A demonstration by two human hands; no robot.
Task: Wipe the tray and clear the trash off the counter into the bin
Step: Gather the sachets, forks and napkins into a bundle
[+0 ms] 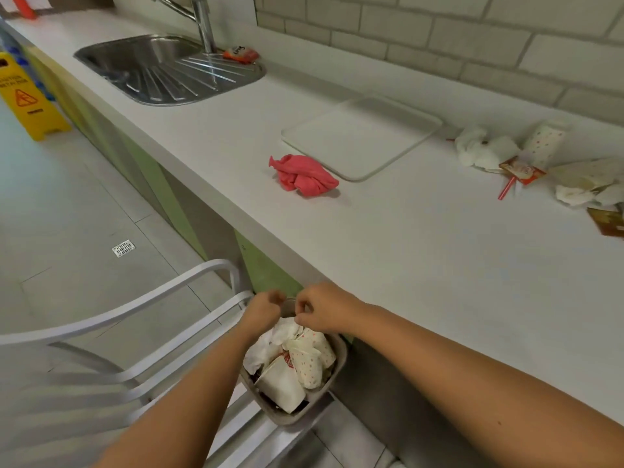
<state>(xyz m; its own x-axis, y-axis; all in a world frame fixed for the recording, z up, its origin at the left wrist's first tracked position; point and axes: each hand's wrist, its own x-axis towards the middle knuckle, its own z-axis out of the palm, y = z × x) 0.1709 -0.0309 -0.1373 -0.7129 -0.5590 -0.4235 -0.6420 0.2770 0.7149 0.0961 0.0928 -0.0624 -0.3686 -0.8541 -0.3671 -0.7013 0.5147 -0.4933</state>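
A small grey bin [341, 349] stands on a metal chair below the counter edge, piled with crumpled napkins and a dotted paper cup [312, 361]. Both my hands hover just over it. My left hand [266, 307] is curled into a fist with nothing visible in it. My right hand [324, 307] pinches the top of a white napkin [285, 332] in the bin. The white tray [361, 136] lies on the counter with a crumpled pink cloth [304, 177] beside it. More trash lies at the far right: napkins [483, 150], a dotted cup [547, 140], wrappers [587, 184], a red straw [506, 187].
The white counter [405, 251] runs along a brick wall. A steel sink [162, 69] with a faucet [204, 25] sits at the far left, an orange packet [240, 55] on its rim. The white metal chair [135, 309] stands before the counter. A yellow floor sign [25, 96] stands at left.
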